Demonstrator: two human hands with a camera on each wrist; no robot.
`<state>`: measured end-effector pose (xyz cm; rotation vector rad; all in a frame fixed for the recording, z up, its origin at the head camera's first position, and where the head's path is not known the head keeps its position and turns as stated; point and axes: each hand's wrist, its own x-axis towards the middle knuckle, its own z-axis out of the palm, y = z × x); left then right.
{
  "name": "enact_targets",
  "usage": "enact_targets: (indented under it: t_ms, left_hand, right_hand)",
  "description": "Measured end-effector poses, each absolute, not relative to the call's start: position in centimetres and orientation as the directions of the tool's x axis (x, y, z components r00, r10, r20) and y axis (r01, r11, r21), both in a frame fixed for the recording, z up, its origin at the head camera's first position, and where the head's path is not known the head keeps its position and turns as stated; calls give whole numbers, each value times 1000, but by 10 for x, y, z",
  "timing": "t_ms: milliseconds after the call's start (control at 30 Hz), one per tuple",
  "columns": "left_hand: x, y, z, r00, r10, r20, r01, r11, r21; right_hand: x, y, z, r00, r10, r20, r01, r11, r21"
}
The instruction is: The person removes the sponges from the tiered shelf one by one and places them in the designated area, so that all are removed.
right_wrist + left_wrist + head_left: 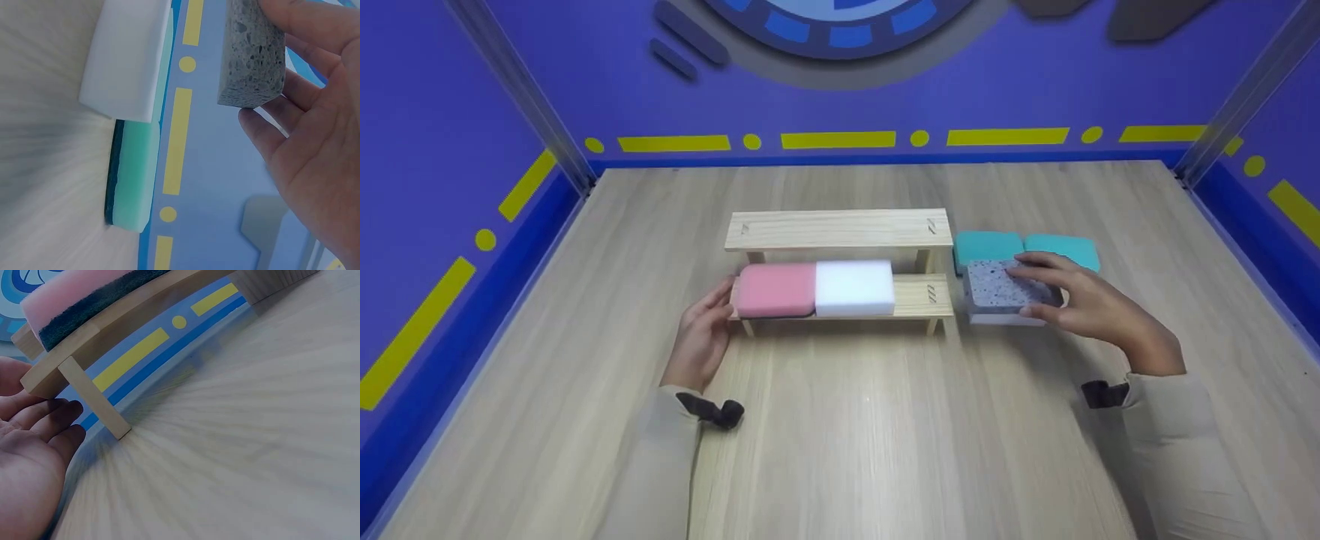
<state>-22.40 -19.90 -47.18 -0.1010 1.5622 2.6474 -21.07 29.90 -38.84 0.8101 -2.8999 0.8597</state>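
My left hand [703, 330] grips the left end of the lower tier of a small two-tier wooden rack [838, 230]. In the left wrist view its fingers [53, 419] lie under the plank end and the thumb is at the end's upper side. On that tier, a pink sponge [776, 289] with a dark green underside and a white sponge [855, 287] sit side by side. My right hand [1087, 300] holds a grey speckled sponge [253, 56] between thumb and fingers. Below it is another white sponge [126, 62], apart from the grey one in the right wrist view.
Two teal sponges [988, 244] lie on the wooden table [840, 435] right of the rack, behind the grey sponge. One shows a dark scouring layer in the right wrist view. Blue walls [840, 112] with yellow markings border the table at the back and sides.
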Motion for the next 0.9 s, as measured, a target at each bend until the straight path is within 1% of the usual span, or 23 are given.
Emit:
enact_targets:
  t_ms: [433, 667, 900]
  left_hand:
    - [-223, -199, -472, -996, 25, -82, -84, -482, 872]
    - [-225, -199, -472, -997, 32, -76, -82, -496, 865]
    - [-225, -200, -472, -996, 32, -78, -84, -510, 856]
  right_hand:
    - [-207, 314, -389, -876, -457, 153, -466, 724, -509]
    - [-204, 322, -389, -868, -459, 189, -490, 731, -475]
    - [-204, 329, -388, -883, -443, 157, -459, 741, -490]
